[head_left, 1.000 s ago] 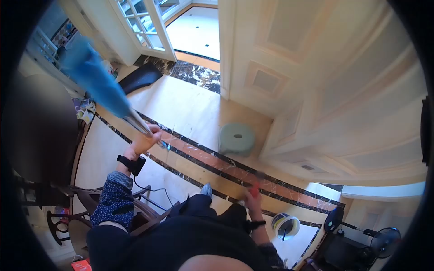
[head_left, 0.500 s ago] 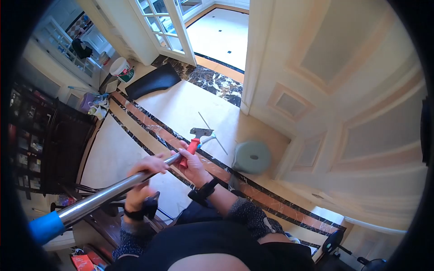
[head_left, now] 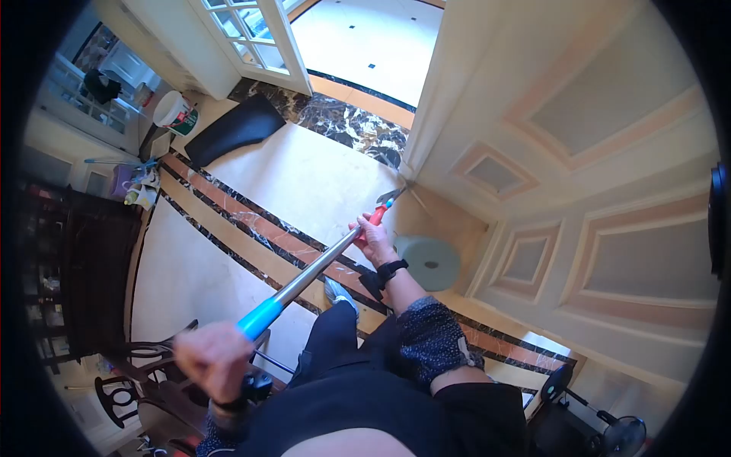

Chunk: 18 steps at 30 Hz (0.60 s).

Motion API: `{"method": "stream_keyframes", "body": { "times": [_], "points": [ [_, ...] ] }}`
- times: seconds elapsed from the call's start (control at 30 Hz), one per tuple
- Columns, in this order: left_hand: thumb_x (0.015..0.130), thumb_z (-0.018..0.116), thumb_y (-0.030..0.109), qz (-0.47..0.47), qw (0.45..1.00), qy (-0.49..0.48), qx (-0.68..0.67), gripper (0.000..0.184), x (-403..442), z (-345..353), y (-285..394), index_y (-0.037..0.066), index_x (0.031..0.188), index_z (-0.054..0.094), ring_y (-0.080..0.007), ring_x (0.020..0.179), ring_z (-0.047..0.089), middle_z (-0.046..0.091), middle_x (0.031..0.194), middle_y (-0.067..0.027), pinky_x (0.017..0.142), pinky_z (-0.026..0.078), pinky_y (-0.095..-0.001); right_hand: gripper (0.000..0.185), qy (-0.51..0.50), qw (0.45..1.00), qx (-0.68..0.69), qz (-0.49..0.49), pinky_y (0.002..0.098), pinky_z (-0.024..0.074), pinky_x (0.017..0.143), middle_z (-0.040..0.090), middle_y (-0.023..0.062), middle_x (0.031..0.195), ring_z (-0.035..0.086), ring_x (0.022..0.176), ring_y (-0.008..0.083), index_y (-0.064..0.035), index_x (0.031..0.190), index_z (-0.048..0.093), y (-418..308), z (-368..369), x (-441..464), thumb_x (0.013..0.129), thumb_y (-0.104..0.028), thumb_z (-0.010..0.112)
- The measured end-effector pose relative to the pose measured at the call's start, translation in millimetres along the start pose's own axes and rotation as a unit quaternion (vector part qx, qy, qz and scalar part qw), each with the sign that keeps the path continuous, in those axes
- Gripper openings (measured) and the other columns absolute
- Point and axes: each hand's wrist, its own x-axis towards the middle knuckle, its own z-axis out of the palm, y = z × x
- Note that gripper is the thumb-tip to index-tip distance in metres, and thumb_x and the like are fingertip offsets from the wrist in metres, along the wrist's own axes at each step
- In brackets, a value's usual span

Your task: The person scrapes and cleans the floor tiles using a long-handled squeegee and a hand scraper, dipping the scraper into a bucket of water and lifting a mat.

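Observation:
A long metal pole (head_left: pixel 314 268) with a blue grip (head_left: pixel 260 318) slants up and away in front of me. My left hand (head_left: pixel 217 359), blurred by motion, is closed at the blue grip's near end. At the far end, my right hand (head_left: pixel 375 242) wraps around a red-handled scraper (head_left: pixel 378 214) held against the pole. The scraper's grey blade points away from me. A thin T-shaped bar with a teal joint (head_left: pixel 390 203) shows at the pole's tip, partly hidden behind the scraper.
A grey-green round stool (head_left: pixel 428 263) stands beside the panelled wall (head_left: pixel 609 251). A black mat (head_left: pixel 236 131) and a white bucket (head_left: pixel 175 113) lie toward the open glass door (head_left: pixel 259 47). Dark wooden chairs (head_left: pixel 118 400) and a dark cabinet (head_left: pixel 95 282) are on the left.
My left hand has slid back from the pole's middle to its blue end. The pole and scraper have swung forward and right, with my right hand still on the scraper.

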Motion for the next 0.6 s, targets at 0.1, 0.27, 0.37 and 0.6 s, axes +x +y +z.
{"method": "stream_keyframes", "body": {
  "times": [0.1, 0.27, 0.37, 0.6],
  "points": [
    [0.081, 0.059, 0.007, -0.169, 0.883, 0.005, -0.437, 0.022, -4.3, 3.5, -42.5, 0.007, 0.088, 0.038, -0.012, 0.042, 0.04, 0.041, 0.052, -0.0003, 0.045, 0.038, -0.0277, 0.034, 0.032, 0.995, -0.096, -0.006, 0.0446, 0.0556, 0.055, 0.056, 0.0111, 0.079, 0.063, 0.064, 0.0235, -0.0079, 0.11, 0.036, 4.2, 13.3, 15.1, 0.08, 0.0, 0.052],
    [0.078, 0.056, 0.01, -0.246, 0.918, 0.051, -0.307, 0.022, -5.7, -94.3, -81.9, 0.005, 0.083, 0.034, -0.0126, 0.044, 0.04, 0.04, 0.055, -0.003, 0.043, 0.037, -0.0231, 0.03, -0.037, 0.975, -0.162, 0.145, 0.0526, 0.056, 0.058, 0.056, 0.0106, 0.073, 0.064, 0.062, 0.0267, -0.0083, 0.102, 0.037, 87.4, 60.8, 2.5, 0.077, 0.002, 0.049],
    [0.08, 0.054, 0.012, -0.223, 0.925, 0.048, -0.304, 0.023, -8.6, -159.1, -94.2, 0.008, 0.084, 0.032, -0.0097, 0.046, 0.038, 0.037, 0.056, -0.0018, 0.043, 0.034, -0.0209, 0.025, -0.073, 0.952, -0.217, 0.201, 0.0446, 0.0566, 0.048, 0.056, 0.0094, 0.073, 0.065, 0.064, 0.0244, -0.0089, 0.096, 0.039, 146.7, 91.2, -12.5, 0.077, 0.002, 0.05],
    [0.088, 0.047, 0.013, -0.203, 0.952, 0.135, -0.188, 0.012, -8.6, -239.1, -82.5, 0.007, 0.085, 0.038, -0.0079, 0.044, 0.034, 0.032, 0.055, 0.0002, 0.043, 0.03, -0.0205, 0.015, -0.163, 0.906, -0.21, 0.33, 0.0415, 0.0553, 0.042, 0.048, 0.0047, 0.067, 0.058, 0.054, 0.0192, -0.01, 0.09, 0.043, 270.1, 158.2, -75.7, 0.077, -0.006, 0.051]
  ]
}}
